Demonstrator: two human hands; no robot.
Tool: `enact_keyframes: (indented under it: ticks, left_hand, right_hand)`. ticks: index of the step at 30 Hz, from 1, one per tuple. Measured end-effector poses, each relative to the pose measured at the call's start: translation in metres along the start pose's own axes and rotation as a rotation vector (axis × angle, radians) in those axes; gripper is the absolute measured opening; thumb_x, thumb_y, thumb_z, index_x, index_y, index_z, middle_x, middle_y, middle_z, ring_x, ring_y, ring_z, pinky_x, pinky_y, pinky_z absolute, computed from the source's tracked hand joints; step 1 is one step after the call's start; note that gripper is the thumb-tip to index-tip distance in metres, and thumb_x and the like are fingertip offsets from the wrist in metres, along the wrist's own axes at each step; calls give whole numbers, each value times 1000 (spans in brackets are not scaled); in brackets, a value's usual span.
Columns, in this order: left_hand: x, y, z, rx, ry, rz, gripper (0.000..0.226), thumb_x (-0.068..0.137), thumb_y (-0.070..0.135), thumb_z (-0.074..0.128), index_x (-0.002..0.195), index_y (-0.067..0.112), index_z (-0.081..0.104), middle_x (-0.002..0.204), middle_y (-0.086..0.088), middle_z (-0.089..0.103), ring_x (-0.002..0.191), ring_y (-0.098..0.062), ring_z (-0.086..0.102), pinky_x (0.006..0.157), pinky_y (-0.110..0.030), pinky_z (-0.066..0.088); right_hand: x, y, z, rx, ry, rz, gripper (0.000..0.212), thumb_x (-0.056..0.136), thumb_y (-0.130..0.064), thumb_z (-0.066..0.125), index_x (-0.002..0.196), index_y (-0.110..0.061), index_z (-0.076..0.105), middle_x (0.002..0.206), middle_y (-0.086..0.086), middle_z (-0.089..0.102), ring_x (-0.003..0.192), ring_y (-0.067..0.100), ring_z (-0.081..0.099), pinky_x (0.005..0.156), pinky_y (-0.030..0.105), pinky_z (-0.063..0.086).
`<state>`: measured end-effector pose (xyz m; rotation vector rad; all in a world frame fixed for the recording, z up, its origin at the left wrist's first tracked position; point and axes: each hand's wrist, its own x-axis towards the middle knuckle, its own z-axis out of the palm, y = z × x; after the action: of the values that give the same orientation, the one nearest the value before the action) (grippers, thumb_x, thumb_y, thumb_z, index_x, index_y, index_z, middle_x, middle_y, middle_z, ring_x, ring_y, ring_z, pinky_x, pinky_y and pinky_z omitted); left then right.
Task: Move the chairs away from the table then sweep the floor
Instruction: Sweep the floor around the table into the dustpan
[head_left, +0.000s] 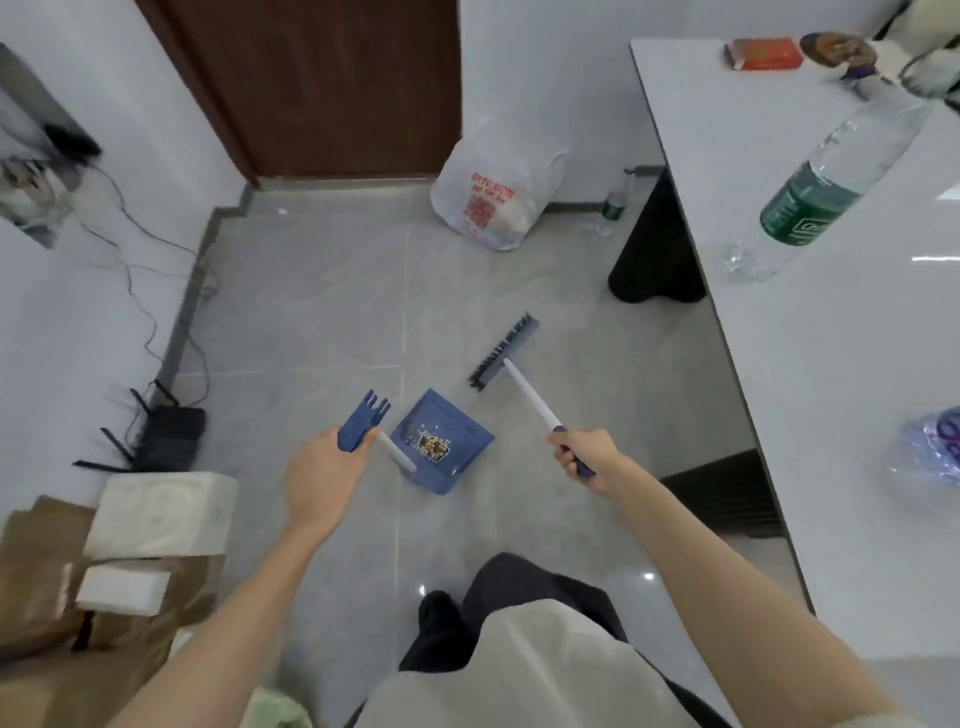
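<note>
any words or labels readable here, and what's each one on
No text here can be quoted with certainty.
white plastic bag on the floor: red printed characters, too blurred to read.
bottle on the table: green label with a white mark, too blurred to read.
orange box: no legible text.
clear bag: purple print, cut off and unreadable.

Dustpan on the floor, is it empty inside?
No, the blue dustpan has a little pile of brownish crumbs lying in it.
</note>
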<state>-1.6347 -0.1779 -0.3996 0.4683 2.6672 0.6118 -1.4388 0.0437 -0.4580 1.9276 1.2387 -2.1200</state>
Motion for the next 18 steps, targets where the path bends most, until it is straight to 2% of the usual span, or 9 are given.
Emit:
enact_keyframes:
  ticks: [3,7,12,15,18]
  left_hand:
    - [47,10,1,15,-46,31,45,89,52,53,87,10,67,87,-17,71,72,-33,58,62,-31,42]
    - [108,32,6,23,-67,73,44,89,52,52,88,11,68,85,-15,71,70,-32,56,62,-32,44]
    - [196,65,18,54,-47,9,45,88,52,54,81,9,66,82,-17,70,69,-34,56,61,-31,39]
    - [238,81,25,52,-36,-13,43,86,50,58,79,9,66,78,-19,70,73,-38,62,59,-31,39]
    - [274,96,29,57,-59,-51,43,85,51,59,72,11,62,68,-15,65,69,-37,61,58,-33,42]
  right_hand:
    - [17,-24,9,177,-15,31,21,92,-4,55,74,-14,49,61,3,39,22,1,32,27,8,25]
    - [54,-69,20,423,-80,78,20,96,-6,49,77,-14,48,59,2,40,24,1,33,25,9,25]
    - [139,-161,43,487,-189,156,24,99,-10,42,76,-15,43,39,-4,42,23,0,33,24,10,25]
    - [185,-211,55,542,-284,214,27,101,-15,41,74,-16,42,38,-6,42,23,0,34,24,10,26]
    - [228,-247,69,540,-324,240,27,100,-17,43,74,-16,43,41,-5,44,25,0,35,25,10,27]
